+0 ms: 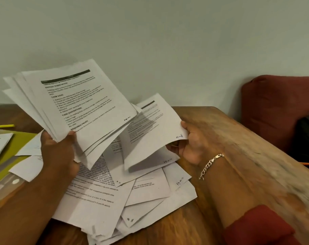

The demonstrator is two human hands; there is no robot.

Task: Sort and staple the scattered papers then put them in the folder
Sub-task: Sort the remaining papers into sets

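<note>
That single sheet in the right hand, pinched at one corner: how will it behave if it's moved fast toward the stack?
Likely floppy: the single sheet already bows and sags below the right hand, which pinches only its corner. Probably very light, so it may flutter or fold over in a quick move. Its crumpled edges could catch on the fanned stack in the left hand.

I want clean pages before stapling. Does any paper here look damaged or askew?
Yes. The loose white printed sheets on the wooden table lie in a crooked overlapping heap; the bottom sheet's near edge looks ragged. The fanned stack in the left hand is uneven, its lower corner torn.
</note>
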